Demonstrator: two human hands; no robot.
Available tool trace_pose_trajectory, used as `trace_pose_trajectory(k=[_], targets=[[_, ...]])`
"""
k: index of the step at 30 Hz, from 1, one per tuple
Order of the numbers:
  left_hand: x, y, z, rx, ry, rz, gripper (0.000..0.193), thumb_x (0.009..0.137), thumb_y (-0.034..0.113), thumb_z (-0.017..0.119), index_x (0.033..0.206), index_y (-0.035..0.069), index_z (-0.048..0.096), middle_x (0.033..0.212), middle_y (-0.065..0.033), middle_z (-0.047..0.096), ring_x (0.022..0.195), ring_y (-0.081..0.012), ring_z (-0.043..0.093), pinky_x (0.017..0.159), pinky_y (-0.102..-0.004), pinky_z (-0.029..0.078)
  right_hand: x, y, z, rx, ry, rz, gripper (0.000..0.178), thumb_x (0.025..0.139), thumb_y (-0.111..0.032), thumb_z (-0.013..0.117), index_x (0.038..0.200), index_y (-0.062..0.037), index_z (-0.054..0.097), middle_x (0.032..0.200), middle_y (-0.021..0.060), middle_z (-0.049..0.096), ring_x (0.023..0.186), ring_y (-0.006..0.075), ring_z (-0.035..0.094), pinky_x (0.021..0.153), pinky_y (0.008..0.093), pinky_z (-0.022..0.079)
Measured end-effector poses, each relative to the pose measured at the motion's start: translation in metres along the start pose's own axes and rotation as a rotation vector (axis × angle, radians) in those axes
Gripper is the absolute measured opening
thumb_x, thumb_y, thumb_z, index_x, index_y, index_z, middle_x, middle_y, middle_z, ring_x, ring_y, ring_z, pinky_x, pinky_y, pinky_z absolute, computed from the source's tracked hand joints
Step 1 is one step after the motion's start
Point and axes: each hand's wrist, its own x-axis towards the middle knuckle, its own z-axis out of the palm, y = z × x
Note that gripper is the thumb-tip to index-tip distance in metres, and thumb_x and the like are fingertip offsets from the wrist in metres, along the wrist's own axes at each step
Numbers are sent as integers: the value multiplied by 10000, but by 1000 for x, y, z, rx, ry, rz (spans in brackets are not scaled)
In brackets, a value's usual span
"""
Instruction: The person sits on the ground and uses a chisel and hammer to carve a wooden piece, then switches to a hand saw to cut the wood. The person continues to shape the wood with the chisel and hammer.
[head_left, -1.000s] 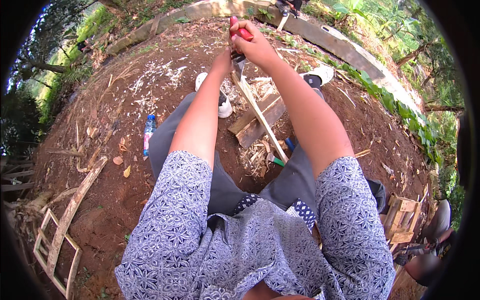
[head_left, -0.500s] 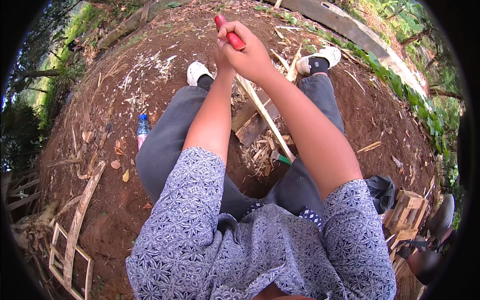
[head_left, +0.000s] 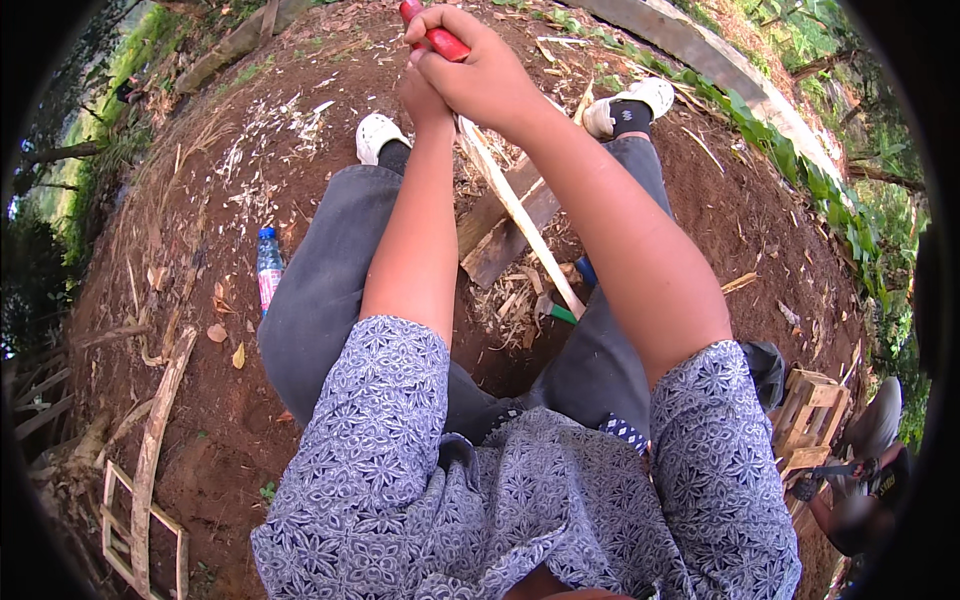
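Note:
My right hand (head_left: 470,75) is closed around a red handle (head_left: 447,44) at the top of the view; the rest of that tool is hidden. My left hand (head_left: 425,98) is closed right against it, and my right hand covers what its fingers hold. A pale, peeled wooden stick (head_left: 515,208) slants from under my hands down to my right thigh. Below it lie dark boards (head_left: 497,250) and wood shavings (head_left: 500,308). A tool with a green handle (head_left: 562,314) lies by my right thigh, partly hidden, near a small blue object (head_left: 586,270).
A clear plastic bottle with a blue cap (head_left: 269,262) stands beside my left leg. At lower left lie a wooden frame (head_left: 182,560) and a long branch (head_left: 158,440). A small wooden structure (head_left: 808,415) and another person (head_left: 870,475) are at right. A concrete edge (head_left: 700,60) runs behind.
Both hands, with the red handle, sit slightly higher and farther left in view. More of the blue object by my right thigh shows. The person at right has shifted.

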Motion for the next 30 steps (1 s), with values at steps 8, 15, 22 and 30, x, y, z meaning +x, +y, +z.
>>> trace_pose_trajectory(k=[8,15,22,30], targets=[[-36,-67,-53,-1138,-425,23,408,1025,413,560,1186,46,635,1110,-112,686,1152,-237,628,1017,-405,478,-84,-43,24,84,-399,237,177,1023,-187,597,1148,-68,639,904,51,642,805,148,640,823,325,525],[-85,-46,-48,-642,-448,215,532,1067,386,458,1389,-25,558,1466,-171,547,1445,-241,409,1200,-387,291,-176,-43,-21,145,-185,341,659,970,-36,585,1577,-62,329,1004,80,631,981,137,600,909,315,480],[-137,-24,-51,133,-358,-84,763,1012,267,513,1649,96,129,1678,-322,17,1578,-407,74,1259,-411,151,-258,17,-82,-60,-172,614,146,938,-130,717,1024,-33,650,790,-31,617,718,84,576,703,279,491],[-208,-65,-57,-72,-59,-315,858,1063,558,350,1565,-117,185,1589,-388,259,1500,-487,260,1217,-478,259,-258,-17,-58,-85,-10,607,245,1014,-261,649,932,-29,648,773,5,661,708,88,598,694,274,490]])
